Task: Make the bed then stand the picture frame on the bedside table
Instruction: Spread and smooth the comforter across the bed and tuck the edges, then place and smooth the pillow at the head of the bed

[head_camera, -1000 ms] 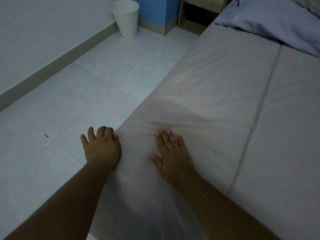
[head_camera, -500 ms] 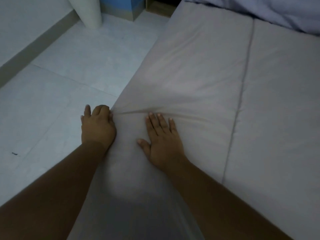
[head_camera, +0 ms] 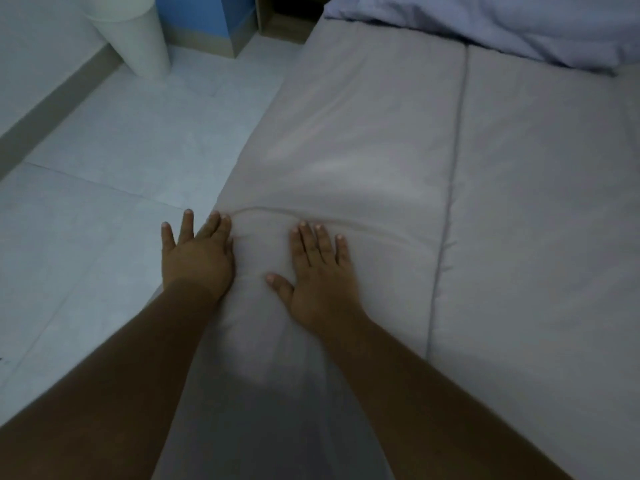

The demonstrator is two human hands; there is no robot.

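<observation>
Both bare forearms reach forward from the bottom of the view. The left hand (head_camera: 198, 256) lies palm down with the fingers stretched and a little spread, at the left edge of the bed. The right hand (head_camera: 320, 271) lies flat beside it, fingers straight, thumb pointing toward the left hand.

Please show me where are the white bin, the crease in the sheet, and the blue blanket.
white bin (head_camera: 143, 46), head view, on its side wall.
crease (head_camera: 277, 211), head view, on the ridge beyond both hands.
blue blanket (head_camera: 502, 22), head view, on its crumpled middle.
</observation>
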